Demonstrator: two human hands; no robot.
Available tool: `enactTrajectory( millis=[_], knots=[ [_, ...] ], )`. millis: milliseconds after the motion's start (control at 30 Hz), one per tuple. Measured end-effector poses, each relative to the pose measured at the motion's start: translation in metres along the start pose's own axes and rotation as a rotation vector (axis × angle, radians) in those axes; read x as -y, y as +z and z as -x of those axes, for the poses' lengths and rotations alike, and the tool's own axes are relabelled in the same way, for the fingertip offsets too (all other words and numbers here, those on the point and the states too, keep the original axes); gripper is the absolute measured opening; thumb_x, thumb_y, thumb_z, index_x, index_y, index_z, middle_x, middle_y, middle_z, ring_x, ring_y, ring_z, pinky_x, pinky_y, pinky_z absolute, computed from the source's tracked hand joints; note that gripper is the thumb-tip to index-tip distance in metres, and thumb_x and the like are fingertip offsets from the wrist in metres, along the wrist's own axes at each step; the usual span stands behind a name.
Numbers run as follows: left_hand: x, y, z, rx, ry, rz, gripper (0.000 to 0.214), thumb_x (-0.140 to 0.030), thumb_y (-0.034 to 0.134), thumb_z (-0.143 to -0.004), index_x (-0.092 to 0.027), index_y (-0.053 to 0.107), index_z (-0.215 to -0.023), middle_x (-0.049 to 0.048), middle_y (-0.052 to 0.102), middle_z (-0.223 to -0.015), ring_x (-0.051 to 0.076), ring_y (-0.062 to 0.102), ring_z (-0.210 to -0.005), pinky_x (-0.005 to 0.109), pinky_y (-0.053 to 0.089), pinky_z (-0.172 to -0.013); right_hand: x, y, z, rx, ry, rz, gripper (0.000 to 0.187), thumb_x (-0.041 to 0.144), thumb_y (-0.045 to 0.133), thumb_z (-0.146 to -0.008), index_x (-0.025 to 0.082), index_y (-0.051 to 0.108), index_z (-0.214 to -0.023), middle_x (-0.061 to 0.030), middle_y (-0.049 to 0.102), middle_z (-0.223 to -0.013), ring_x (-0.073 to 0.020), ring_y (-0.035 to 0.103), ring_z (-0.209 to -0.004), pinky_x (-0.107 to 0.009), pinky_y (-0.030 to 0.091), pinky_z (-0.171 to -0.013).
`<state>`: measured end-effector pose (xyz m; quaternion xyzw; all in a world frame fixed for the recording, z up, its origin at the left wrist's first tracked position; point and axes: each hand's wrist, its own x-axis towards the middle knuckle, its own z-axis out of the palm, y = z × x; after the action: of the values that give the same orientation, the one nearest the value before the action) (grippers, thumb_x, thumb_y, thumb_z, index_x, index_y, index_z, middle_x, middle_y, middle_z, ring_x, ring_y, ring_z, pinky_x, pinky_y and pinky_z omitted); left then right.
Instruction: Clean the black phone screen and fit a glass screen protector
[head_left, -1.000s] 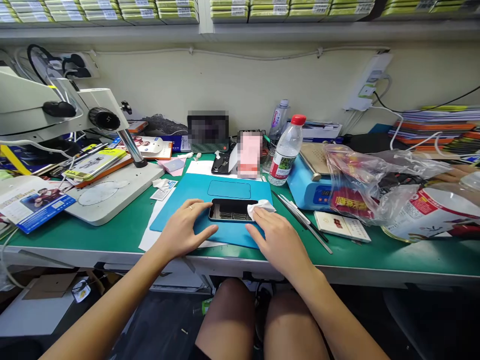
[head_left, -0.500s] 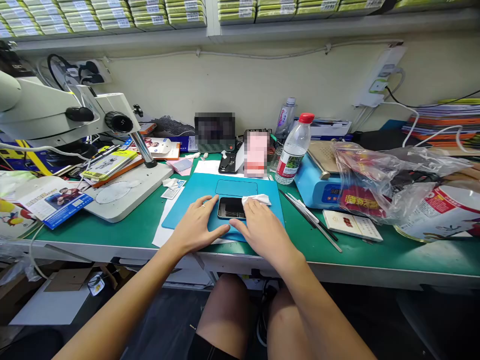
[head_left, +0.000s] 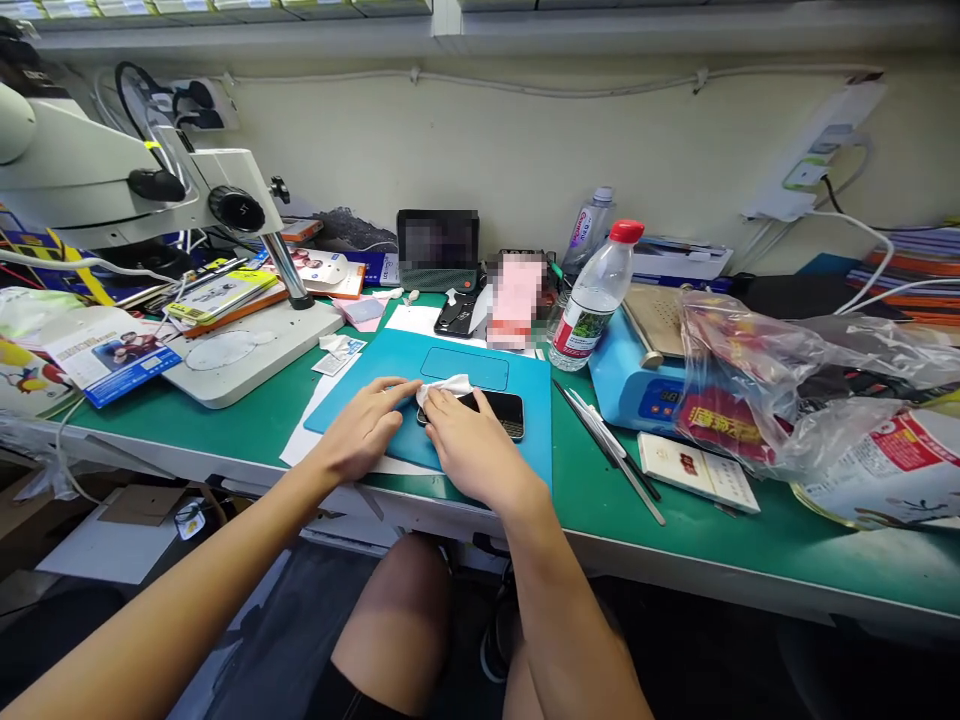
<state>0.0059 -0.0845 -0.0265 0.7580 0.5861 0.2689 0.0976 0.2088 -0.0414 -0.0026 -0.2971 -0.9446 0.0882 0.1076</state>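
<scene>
A black phone [head_left: 501, 409] lies screen-up on a blue work mat [head_left: 390, 372] on the green bench. My right hand [head_left: 469, 450] presses a small white cloth [head_left: 445, 388] onto the phone's left end, fingers closed over the cloth. To the left of the phone my left hand [head_left: 367, 425] rests flat on the mat, its fingertips touching the phone's left edge. Most of the phone's left half is hidden under my right hand and the cloth.
A microscope [head_left: 97, 185] on a white base [head_left: 247, 355] stands at the left. A water bottle [head_left: 596, 297], a blue heating device [head_left: 645, 375], tweezers [head_left: 607, 440], a small white box [head_left: 697, 470] and plastic bags [head_left: 765, 370] crowd the right side. A second phone [head_left: 457, 315] lies behind the mat.
My right hand has slid the white cloth leftward along the phone, from its right end to its left end. The phone's right half now shows. The camera view has shifted.
</scene>
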Motion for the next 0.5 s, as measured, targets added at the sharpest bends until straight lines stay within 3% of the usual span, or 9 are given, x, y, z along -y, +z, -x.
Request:
enactTrajectory(
  millis=[200, 500],
  knots=[
    [0.001, -0.002, 0.001, 0.014, -0.033, 0.027, 0.063, -0.032, 0.030, -0.092, -0.014, 0.048, -0.149, 0.0101, 0.066, -0.139, 0.031, 0.054, -0.133, 0.050, 0.044, -0.112, 0.000, -0.002, 0.007, 0.043, -0.037, -0.035, 0.049, 0.021, 0.031, -0.106, 0.013, 0.042, -0.153, -0.0142, 0.046, -0.161, -0.0247, 0.040, -0.150, -0.061, 0.021, -0.125],
    [0.000, 0.000, -0.001, 0.031, -0.042, 0.008, 0.060, -0.032, 0.032, -0.090, -0.017, 0.054, -0.144, 0.0089, 0.065, -0.140, 0.031, 0.055, -0.133, 0.050, 0.043, -0.114, 0.001, -0.002, 0.016, 0.100, 0.003, -0.068, 0.053, 0.022, 0.032, -0.106, 0.010, 0.033, -0.158, -0.0142, 0.032, -0.167, -0.0256, 0.028, -0.156, -0.068, 0.017, -0.124]
  ],
)
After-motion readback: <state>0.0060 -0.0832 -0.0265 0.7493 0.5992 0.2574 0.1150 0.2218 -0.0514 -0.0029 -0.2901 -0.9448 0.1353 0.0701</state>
